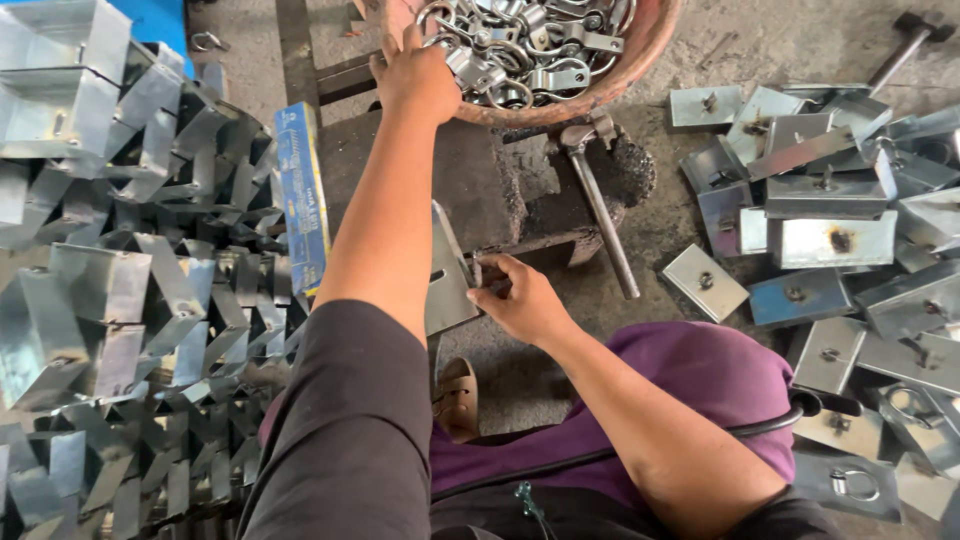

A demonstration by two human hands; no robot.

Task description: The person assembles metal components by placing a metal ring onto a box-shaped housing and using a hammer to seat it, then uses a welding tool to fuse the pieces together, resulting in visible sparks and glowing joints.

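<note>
In the head view, a long blue carton [303,195] with printed sides lies on edge between the heap of bent sheet-metal brackets [120,290] on the left and the dark steel block [480,185] in the middle. The left hand [415,75] reaches up into the rusty round bowl [640,50], fingers spread among the shiny metal ring clamps [530,45]; whether it grips one cannot be told. The right hand [520,300] pinches the edge of a grey folded metal plate [448,275], which stands tilted against the block's near side, just in front of the person's knees. A hammer [600,200] rests on the block beside it. Finished plates with rings [820,230] lie piled on the floor at right.
</note>
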